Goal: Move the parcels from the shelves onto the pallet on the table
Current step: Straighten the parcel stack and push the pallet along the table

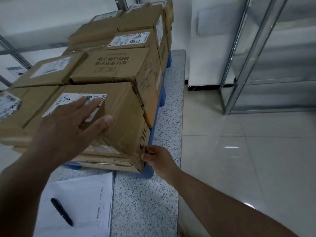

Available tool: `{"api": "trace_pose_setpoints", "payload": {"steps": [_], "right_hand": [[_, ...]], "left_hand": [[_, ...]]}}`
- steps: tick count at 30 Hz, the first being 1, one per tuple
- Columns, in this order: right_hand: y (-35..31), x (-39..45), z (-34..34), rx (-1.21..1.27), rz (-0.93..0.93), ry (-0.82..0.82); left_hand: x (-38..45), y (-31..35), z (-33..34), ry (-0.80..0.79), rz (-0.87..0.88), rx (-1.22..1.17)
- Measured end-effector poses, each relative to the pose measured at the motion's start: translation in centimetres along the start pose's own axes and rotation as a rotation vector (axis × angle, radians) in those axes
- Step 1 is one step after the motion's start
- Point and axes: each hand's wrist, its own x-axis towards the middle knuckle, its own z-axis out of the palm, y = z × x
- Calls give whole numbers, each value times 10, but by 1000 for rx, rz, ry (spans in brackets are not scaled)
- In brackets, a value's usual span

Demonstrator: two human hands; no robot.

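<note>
Several brown cardboard parcels are stacked on a blue pallet (147,173) that lies on a speckled table (145,202). The nearest parcel (118,120) carries a white shipping label. My left hand (68,124) lies flat on top of this parcel, fingers straight and spread over the label, thumb near its front edge. My right hand (158,159) is at the parcel's lower right front corner, fingers curled and pinching the cardboard edge there. Behind it sits a parcel with printed characters (116,65), and further parcels (133,40) stand behind that.
A sheet of paper (82,202) with a black pen (61,212) on it lies on the table's near side. A metal shelf frame (248,57) stands at the right on a glossy tiled floor (248,151). More shelf struts (15,55) show at the left.
</note>
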Motion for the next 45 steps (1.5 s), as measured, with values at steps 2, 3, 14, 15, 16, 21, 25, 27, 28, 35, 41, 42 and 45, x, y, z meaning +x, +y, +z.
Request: {"api": "trace_pose_setpoints", "payload": {"steps": [2,3,14,15,16,21,25,27,28,35,41,42,45], "right_hand": [[-4,-3,-1,-15,31,17],[-5,-5,-2,-25,39,19],[-5,-78,-11,-284,-120,163],[-5,-90,-10,-325,-112,185],[-4,-101,-10,-343,-90,218],[3,-155,-6,-502,-250,311],[7,-181,7,-580,-295,339],[8,-191,21,-588,-319,325],[8,-195,28,-592,-322,316],[0,-202,57,-628,-330,262],[-5,-186,64,-631,-295,281],[-6,-181,65,-640,-283,289],[-11,-161,66,-685,-254,329]], "left_hand": [[-1,3,0,10,-1,17],[-3,3,0,11,-7,21],[-74,9,16,488,-84,-651],[-91,14,21,527,-108,-703],[-107,18,29,547,-139,-746],[-180,33,79,398,-225,-800],[-221,34,99,294,-247,-784],[-239,30,102,280,-247,-759],[-248,26,104,281,-252,-749],[-273,1,115,259,-334,-687],[-253,-20,121,203,-391,-706],[-247,-26,121,198,-403,-705],[-224,-47,119,188,-442,-718]]}}
